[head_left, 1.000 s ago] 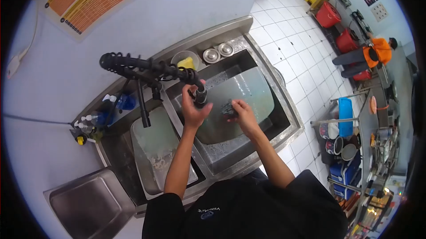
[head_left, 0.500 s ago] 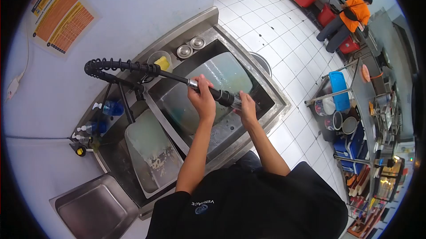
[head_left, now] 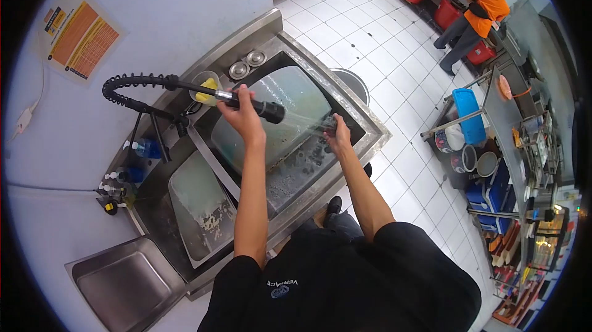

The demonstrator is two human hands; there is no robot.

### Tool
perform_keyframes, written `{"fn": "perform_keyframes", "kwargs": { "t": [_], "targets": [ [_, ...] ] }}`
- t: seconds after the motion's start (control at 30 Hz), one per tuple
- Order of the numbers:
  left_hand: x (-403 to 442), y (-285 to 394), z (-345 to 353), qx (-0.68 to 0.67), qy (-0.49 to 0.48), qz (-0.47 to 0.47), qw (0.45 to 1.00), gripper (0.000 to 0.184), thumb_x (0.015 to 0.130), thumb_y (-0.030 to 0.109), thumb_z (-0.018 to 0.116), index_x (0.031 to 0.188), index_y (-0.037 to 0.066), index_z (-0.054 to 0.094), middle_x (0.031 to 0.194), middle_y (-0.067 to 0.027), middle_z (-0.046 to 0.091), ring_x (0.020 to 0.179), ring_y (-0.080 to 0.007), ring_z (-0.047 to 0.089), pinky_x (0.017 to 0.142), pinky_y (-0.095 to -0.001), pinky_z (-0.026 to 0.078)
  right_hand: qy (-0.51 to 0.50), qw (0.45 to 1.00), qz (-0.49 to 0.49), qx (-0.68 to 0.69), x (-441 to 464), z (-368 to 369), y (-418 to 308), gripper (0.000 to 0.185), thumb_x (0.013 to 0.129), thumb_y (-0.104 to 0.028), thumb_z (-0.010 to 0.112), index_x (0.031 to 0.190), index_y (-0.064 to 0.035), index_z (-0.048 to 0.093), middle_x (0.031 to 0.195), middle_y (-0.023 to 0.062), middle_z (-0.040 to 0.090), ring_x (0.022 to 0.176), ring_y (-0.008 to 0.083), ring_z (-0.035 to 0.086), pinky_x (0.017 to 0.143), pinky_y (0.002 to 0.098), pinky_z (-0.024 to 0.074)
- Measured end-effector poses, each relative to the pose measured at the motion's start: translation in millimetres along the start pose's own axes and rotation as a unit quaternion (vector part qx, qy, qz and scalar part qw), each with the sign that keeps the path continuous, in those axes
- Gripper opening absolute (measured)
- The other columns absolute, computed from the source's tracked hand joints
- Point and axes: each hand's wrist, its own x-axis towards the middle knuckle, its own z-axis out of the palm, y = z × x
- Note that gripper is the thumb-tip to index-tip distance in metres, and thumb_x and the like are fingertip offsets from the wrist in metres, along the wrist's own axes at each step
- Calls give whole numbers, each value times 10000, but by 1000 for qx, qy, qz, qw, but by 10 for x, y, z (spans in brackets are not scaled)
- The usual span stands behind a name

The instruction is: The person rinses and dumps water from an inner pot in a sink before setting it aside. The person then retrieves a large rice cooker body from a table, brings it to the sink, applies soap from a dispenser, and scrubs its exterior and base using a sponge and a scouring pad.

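My left hand (head_left: 246, 119) is wrapped round the handle of a black pre-rinse spray nozzle (head_left: 270, 112), which hangs from a coiled hose (head_left: 142, 79). Water shoots from it to the right, toward my right hand (head_left: 340, 136). That hand is curled in the stream, around something greyish that spray and fingers mostly hide. Below the nozzle, a large rounded rectangular pan (head_left: 287, 88) leans bottom up in the steel sink (head_left: 369, 127). Wet, bubbly water and dark spots cover the basin floor near my right hand.
A second pan (head_left: 203, 190) with peeling patches lies in the left basin. Soap bottles (head_left: 145, 148) line the wall side, near a tub with a yellow sponge (head_left: 206, 90). A steel tray (head_left: 126, 282) sits lower left. Shelving (head_left: 493, 147) stands right; a person in orange (head_left: 487, 11) works farther back.
My left hand has drawn the nozzle up and left, away from my right hand, and a water stream now shows between them. The view has shifted slightly.
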Motion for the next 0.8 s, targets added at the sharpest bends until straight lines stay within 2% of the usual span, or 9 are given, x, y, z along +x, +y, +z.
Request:
{"fn": "perform_keyframes", "kwargs": {
  "t": [0.2, 0.43, 0.5, 0.57, 0.6, 0.67, 0.7, 0.77, 0.8],
  "targets": [
    [237, -112, -257, 122, 32, 46, 991, 476, 914, 138, 727, 1246, 3, 413, 1080, -94, 576, 990, -161, 579, 900, -296, 488, -92, 992, 5, -86, -50, -104, 96, 334, 891, -308, 711, 1079, -65, 578, 959, 87, 623, 767, 218, 642, 645, 334, 532],
    [235, 10, -574, 213, -18, 54, 975, 578, 904, 188, 741, 1319, -26, 401, 1128, -121, 562, 1065, -204, 571, 980, -341, 466, -99, 984, -24, -144, -206, -142, -93, 313, 929, -273, 676, 1099, -26, 587, 948, 99, 648, 752, 231, 677, 625, 320, 557],
    [156, -31, -652, 383, 82, 180, 902, 666, 905, 197, 727, 1402, -30, 347, 1183, -175, 559, 1178, -262, 531, 1027, -395, 431, -80, 974, -110, -182, -143, -113, -95, 310, 940, -268, 665, 1096, -8, 601, 948, 101, 655, 765, 226, 679, 630, 320, 565],
    [-203, -43, -552, 404, 21, 228, 886, 649, 903, 197, 720, 1405, -27, 376, 1252, -202, 534, 1244, -296, 488, 1053, -421, 407, -32, 931, -263, -251, -20, -13, -75, 282, 940, -199, 649, 1111, 25, 634, 958, 130, 681, 850, 263, 685, 711, 348, 576],
    [-367, -64, -467, 421, -34, 275, 864, 633, 901, 196, 713, 1408, -24, 405, 1321, -228, 508, 1310, -330, 444, 1079, -447, 383, -27, 932, -262, -248, -51, 102, -77, 282, 940, -199, 649, 1111, 25, 634, 958, 130, 681, 850, 263, 685, 711, 348, 576],
    [-401, -225, -342, 444, -305, 226, 811, 546, 911, 265, 684, 1380, 41, 515, 1446, -201, 439, 1379, -358, 373, 1108, -531, 331, 5, 717, -530, -452, -321, 375, -114, 249, 884, -110, 653, 1112, -10, 663, 1020, 159, 680, 962, 318, 666, 815, 386, 558],
    [-289, -380, -352, 446, -310, 227, 808, 546, 911, 265, 684, 1380, 41, 515, 1446, -201, 439, 1379, -358, 373, 1108, -531, 331, -61, 702, -528, -473, -538, 494, -45, 249, 860, -74, 638, 1101, -29, 679, 1047, 167, 669, 990, 338, 651, 843, 398, 543],
    [1, -730, -429, 664, -326, 303, 600, 534, 915, 402, 642, 1368, 128, 580, 1489, -156, 420, 1411, -358, 338, 1133, -598, 247, -181, 657, -570, -460, -900, 580, 206, 238, 833, 1, 594, 1035, -51, 709, 1080, 176, 648, 996, 362, 640, 854, 426, 528],
    [103, -725, -441, 665, -335, 303, 595, 534, 915, 402, 642, 1368, 128, 580, 1489, -156, 420, 1411, -358, 338, 1133, -598, 247, -174, 663, -566, -457, -818, 537, 231, 238, 833, 1, 594, 1035, -51, 709, 1080, 176, 648, 996, 362, 640, 854, 426, 528]
  ]
}}
